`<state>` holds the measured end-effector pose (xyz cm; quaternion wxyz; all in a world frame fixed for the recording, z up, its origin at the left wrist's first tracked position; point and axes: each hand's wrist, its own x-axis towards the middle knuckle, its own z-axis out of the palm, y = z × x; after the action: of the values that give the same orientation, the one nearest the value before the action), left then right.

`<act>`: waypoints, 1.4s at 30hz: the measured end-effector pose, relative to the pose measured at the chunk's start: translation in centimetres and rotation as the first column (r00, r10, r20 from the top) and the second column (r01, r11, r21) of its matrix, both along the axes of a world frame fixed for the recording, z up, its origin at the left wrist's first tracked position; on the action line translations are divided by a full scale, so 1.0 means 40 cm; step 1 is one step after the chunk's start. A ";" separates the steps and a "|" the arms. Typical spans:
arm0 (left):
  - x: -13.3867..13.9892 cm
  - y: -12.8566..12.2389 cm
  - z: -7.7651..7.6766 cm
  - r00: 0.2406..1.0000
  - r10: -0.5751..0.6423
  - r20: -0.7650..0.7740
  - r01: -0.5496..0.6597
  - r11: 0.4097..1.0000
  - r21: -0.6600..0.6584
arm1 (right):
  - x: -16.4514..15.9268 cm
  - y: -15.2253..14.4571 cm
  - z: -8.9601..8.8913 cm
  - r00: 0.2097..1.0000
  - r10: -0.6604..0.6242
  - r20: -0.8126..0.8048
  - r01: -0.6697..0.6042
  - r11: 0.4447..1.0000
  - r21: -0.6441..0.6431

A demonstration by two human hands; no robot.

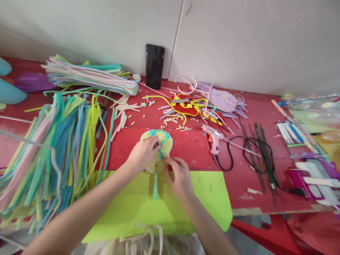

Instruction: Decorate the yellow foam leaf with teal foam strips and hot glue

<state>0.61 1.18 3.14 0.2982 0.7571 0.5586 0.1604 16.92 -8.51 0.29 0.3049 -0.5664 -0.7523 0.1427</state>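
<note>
Head view: one yellow fan-shaped piece [167, 144], teal-trimmed, lies mid-table over a red board [193, 150]. Left hand [145, 152]: thumb and fingers pinch a teal strip [165, 139]. Right hand [181, 174]: fingertips at the piece's edge, whether clamped I cannot tell; pink glue gun [214, 140] beyond.

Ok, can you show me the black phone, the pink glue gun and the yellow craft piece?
Black phone [155, 66]: head view, middle of its screen.
Pink glue gun [214, 141]: head view, upper part of its handle.
Yellow craft piece [155, 164]: head view, lower part of its face.
</note>
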 end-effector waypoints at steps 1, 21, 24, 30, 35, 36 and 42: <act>0.002 0.005 0.000 1.000 -0.015 0.000 0.015 1.000 0.012 | 0.000 0.000 0.000 1.000 0.000 0.000 0.000 1.000 -0.001; 0.044 0.032 0.025 0.997 0.031 -0.077 -0.024 0.995 0.096 | -0.001 0.000 -0.003 1.000 -0.012 0.007 0.012 1.000 -0.004; 0.038 0.045 0.024 0.998 -0.029 -0.053 0.035 0.993 0.112 | 0.001 -0.001 -0.002 1.000 -0.010 0.003 0.010 1.000 -0.001; 0.019 0.057 0.007 0.999 -0.052 0.008 0.052 0.996 0.074 | 0.000 -0.002 -0.003 1.000 -0.017 0.003 0.017 1.000 0.001; 0.021 0.057 -0.005 0.999 -0.020 0.040 0.015 0.994 0.111 | -0.003 0.000 0.001 1.000 -0.020 -0.010 0.020 1.000 0.002; 0.022 0.056 -0.005 0.999 -0.014 0.035 0.010 0.993 0.115 | -0.003 0.000 0.001 1.000 -0.018 -0.013 0.018 1.000 0.000; 0.035 0.041 0.009 1.000 -0.001 -0.013 0.003 0.994 0.108 | 0.000 -0.002 -0.006 1.000 -0.013 -0.010 0.013 1.000 -0.002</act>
<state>2.01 2.81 3.51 0.2534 0.7738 0.5503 0.1851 16.94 -8.61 0.04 0.3091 -0.5707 -0.7470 0.1441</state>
